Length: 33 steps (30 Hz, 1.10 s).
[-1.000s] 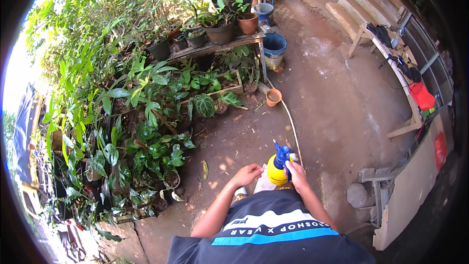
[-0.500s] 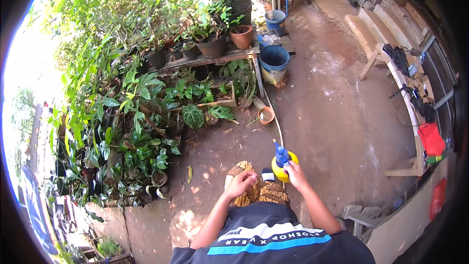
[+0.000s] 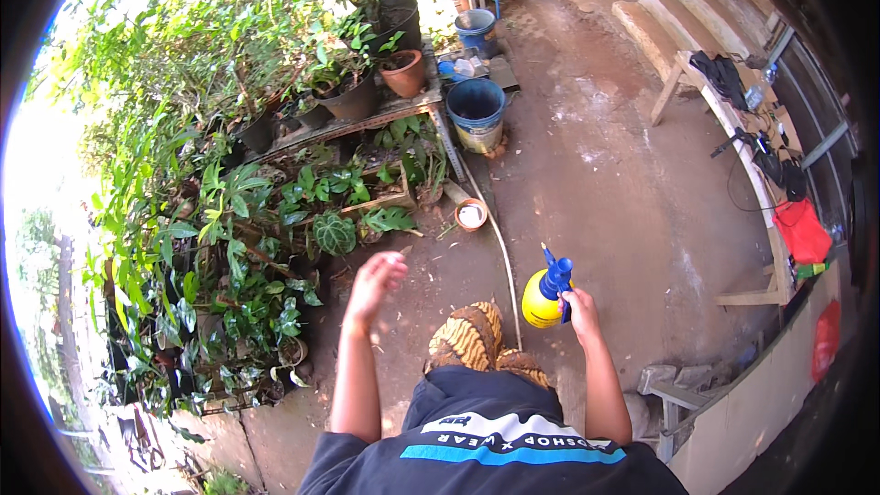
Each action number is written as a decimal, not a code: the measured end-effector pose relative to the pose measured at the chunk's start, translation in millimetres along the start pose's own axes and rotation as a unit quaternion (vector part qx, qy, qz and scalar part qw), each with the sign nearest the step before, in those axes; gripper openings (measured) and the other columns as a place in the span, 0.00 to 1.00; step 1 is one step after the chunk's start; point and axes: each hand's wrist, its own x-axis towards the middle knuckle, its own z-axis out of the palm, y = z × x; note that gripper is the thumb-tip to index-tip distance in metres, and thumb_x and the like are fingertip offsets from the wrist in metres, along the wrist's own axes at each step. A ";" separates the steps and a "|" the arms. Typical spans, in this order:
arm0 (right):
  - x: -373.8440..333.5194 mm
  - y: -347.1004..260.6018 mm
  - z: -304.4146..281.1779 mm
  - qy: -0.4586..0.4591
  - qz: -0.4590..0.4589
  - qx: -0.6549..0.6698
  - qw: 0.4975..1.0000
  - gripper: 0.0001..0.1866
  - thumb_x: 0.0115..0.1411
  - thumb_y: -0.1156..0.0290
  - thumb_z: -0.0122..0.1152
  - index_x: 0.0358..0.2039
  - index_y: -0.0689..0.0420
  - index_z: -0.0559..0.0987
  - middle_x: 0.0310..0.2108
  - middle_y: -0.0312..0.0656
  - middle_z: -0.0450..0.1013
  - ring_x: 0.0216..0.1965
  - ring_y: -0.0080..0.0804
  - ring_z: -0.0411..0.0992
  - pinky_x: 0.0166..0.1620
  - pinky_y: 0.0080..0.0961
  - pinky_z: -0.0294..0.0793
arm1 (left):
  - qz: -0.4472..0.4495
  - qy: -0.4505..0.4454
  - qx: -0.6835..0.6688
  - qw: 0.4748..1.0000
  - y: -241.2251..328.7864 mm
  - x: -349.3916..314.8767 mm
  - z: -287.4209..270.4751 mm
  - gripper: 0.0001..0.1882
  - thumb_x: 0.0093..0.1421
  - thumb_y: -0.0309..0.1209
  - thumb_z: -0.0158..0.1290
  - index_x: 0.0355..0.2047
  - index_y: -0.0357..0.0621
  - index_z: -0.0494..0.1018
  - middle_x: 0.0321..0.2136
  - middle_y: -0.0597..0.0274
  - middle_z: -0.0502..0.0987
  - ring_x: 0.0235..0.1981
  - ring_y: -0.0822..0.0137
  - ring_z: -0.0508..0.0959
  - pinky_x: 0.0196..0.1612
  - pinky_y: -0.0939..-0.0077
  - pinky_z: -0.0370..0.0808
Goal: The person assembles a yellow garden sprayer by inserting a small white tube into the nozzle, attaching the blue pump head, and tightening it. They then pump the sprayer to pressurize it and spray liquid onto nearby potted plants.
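My right hand [image 3: 579, 310] is closed around the blue handle of a pump spray bottle [image 3: 541, 301]. The bottle has a round yellow body and a blue top with a nozzle pointing away from me. It is held in the air to the right of my legs, tilted slightly. My left hand [image 3: 374, 286] is raised ahead of my left side, slightly smeared by motion. Its fingers are loosely bent, and no object shows in them. Beyond it are the leafy plants [image 3: 335, 234] on the left.
Potted plants crowd a low table [image 3: 353, 119] at the far left. Blue buckets [image 3: 477, 124] stand beside it. A small clay pot [image 3: 471, 214] and a pale hose [image 3: 502, 252] lie ahead on the floor. A wooden bench [image 3: 733, 137] with a red bag [image 3: 802, 231] runs along the right.
My left hand has risen and moved forward and left, away from my lap. My right hand has shifted the spray bottle to the right, apart from my legs. The whole view has turned slightly.
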 end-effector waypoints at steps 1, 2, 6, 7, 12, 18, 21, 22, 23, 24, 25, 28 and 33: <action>0.7 -0.3 -12.2 0.008 0.005 -0.001 1.000 0.10 0.66 0.67 0.54 0.35 0.60 0.79 0.27 0.33 0.75 0.30 0.21 0.72 0.38 0.21 0.71 | 0.025 0.022 0.007 0.999 20.7 11.3 -6.3 0.15 0.72 0.41 0.52 0.49 0.44 0.78 0.37 0.69 0.81 0.36 0.77 0.77 0.42 0.81 0.71; 2.5 0.4 -19.2 0.015 -0.003 -0.029 0.999 0.10 0.66 0.67 0.55 0.34 0.60 0.79 0.27 0.33 0.74 0.30 0.20 0.71 0.38 0.21 0.71 | 0.048 0.036 -0.017 0.998 35.2 22.0 -11.5 0.15 0.72 0.40 0.52 0.48 0.44 0.78 0.36 0.69 0.81 0.36 0.79 0.77 0.41 0.83 0.70; 6.3 17.0 -11.7 0.070 -0.033 -0.152 0.985 0.08 0.61 0.66 0.58 0.31 0.58 0.79 0.25 0.31 0.72 0.29 0.20 0.70 0.36 0.22 0.69 | 0.085 0.047 -0.018 0.995 63.7 33.4 -3.6 0.13 0.72 0.39 0.53 0.48 0.43 0.77 0.35 0.71 0.80 0.34 0.81 0.75 0.39 0.86 0.69; 7.1 21.5 -12.4 0.074 -0.034 -0.164 0.983 0.11 0.60 0.64 0.59 0.34 0.60 0.79 0.28 0.36 0.75 0.32 0.25 0.73 0.39 0.26 0.71 | 0.066 0.028 0.011 0.997 67.5 28.0 13.0 0.14 0.71 0.40 0.54 0.48 0.43 0.77 0.36 0.71 0.80 0.36 0.80 0.76 0.41 0.84 0.70; 3.8 22.3 -13.9 0.086 -0.010 -0.099 0.991 0.10 0.60 0.65 0.59 0.32 0.59 0.78 0.26 0.35 0.74 0.30 0.24 0.72 0.38 0.25 0.70 | -0.023 -0.163 0.051 0.985 32.6 8.7 60.9 0.16 0.73 0.39 0.51 0.53 0.42 0.76 0.41 0.68 0.81 0.43 0.77 0.78 0.47 0.80 0.71; 16.4 4.1 1.2 0.030 0.048 -0.069 0.996 0.09 0.64 0.66 0.57 0.28 0.56 0.77 0.25 0.31 0.72 0.28 0.19 0.69 0.36 0.21 0.67 | -0.027 -0.146 0.021 0.989 8.0 -9.9 43.2 0.15 0.73 0.36 0.50 0.54 0.41 0.75 0.43 0.67 0.81 0.45 0.76 0.77 0.49 0.80 0.71; 24.8 -2.5 32.0 0.028 0.041 -0.075 0.996 0.10 0.60 0.65 0.59 0.30 0.60 0.77 0.24 0.33 0.73 0.28 0.20 0.70 0.35 0.23 0.68 | 0.006 -0.053 -0.016 0.998 -20.5 -5.1 10.4 0.15 0.73 0.36 0.51 0.54 0.41 0.75 0.43 0.67 0.81 0.45 0.76 0.77 0.50 0.80 0.71; 29.5 -4.0 36.3 0.007 0.026 -0.089 0.996 0.10 0.60 0.66 0.59 0.32 0.60 0.78 0.24 0.33 0.73 0.28 0.19 0.70 0.34 0.22 0.67 | 0.008 -0.034 -0.028 0.999 -30.5 0.1 5.0 0.15 0.73 0.36 0.51 0.53 0.41 0.75 0.43 0.66 0.81 0.46 0.75 0.77 0.51 0.79 0.70; 29.6 -5.9 36.8 0.004 0.030 -0.090 0.995 0.10 0.61 0.66 0.58 0.33 0.61 0.78 0.25 0.33 0.73 0.28 0.19 0.70 0.34 0.22 0.67 | 0.011 -0.031 -0.033 0.999 -42.5 4.3 6.1 0.15 0.73 0.36 0.51 0.53 0.41 0.75 0.43 0.66 0.81 0.46 0.76 0.77 0.52 0.79 0.70; 30.2 -8.6 40.1 -0.003 0.032 -0.089 0.996 0.10 0.61 0.67 0.58 0.33 0.61 0.78 0.25 0.33 0.73 0.28 0.19 0.70 0.34 0.23 0.67 | 0.016 -0.026 -0.036 0.999 -49.2 8.4 9.8 0.15 0.72 0.35 0.51 0.53 0.41 0.75 0.43 0.66 0.81 0.46 0.76 0.77 0.52 0.78 0.70; 35.4 -13.0 44.0 -0.012 0.027 -0.086 0.996 0.10 0.61 0.67 0.58 0.34 0.61 0.78 0.25 0.33 0.73 0.28 0.19 0.70 0.34 0.23 0.67 | 0.027 -0.018 -0.038 0.999 -47.9 14.8 16.0 0.15 0.72 0.35 0.51 0.53 0.41 0.76 0.43 0.66 0.81 0.46 0.76 0.77 0.53 0.78 0.70; 33.5 -9.1 45.0 -0.032 0.017 -0.089 0.995 0.08 0.64 0.70 0.55 0.36 0.61 0.78 0.27 0.34 0.74 0.30 0.21 0.71 0.37 0.22 0.69 | 0.032 -0.049 -0.014 0.998 -43.5 24.9 55.1 0.13 0.71 0.34 0.54 0.51 0.41 0.76 0.41 0.65 0.81 0.48 0.73 0.78 0.55 0.74 0.72; 32.9 -17.3 60.2 -0.086 -0.017 -0.077 0.993 0.09 0.64 0.70 0.53 0.38 0.61 0.78 0.28 0.35 0.74 0.32 0.22 0.71 0.40 0.22 0.70 | 0.015 -0.136 0.024 0.990 -68.0 25.6 118.6 0.16 0.70 0.37 0.54 0.52 0.41 0.76 0.38 0.64 0.81 0.40 0.73 0.79 0.46 0.75 0.76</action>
